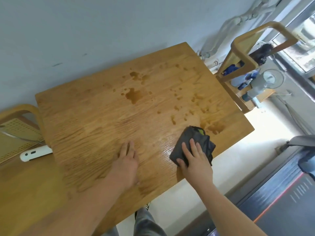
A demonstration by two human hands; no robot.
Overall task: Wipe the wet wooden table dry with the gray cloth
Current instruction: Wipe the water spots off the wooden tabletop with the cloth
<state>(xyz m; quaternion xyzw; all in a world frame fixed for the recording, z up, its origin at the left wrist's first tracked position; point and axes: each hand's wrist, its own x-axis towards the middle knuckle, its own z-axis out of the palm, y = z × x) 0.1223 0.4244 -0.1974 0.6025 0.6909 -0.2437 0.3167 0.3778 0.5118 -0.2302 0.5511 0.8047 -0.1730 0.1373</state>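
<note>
A wooden table (95,113) fills the middle of the head view. Dark water patches and drops (133,95) lie across its far and right parts, with one patch (215,127) just beyond the cloth. The folded gray cloth (196,140) lies near the table's right front edge. My right hand (194,160) presses flat on the cloth's near half, fingers spread over it. My left hand (127,160) rests palm down on the bare wood to the left of the cloth, fingers together and holding nothing.
A wooden chair (242,53) stands at the table's far right corner, with bottles and a small fan (271,80) behind it. Another chair (18,126) and a white device (35,153) are at the left. My legs (146,222) show below the front edge.
</note>
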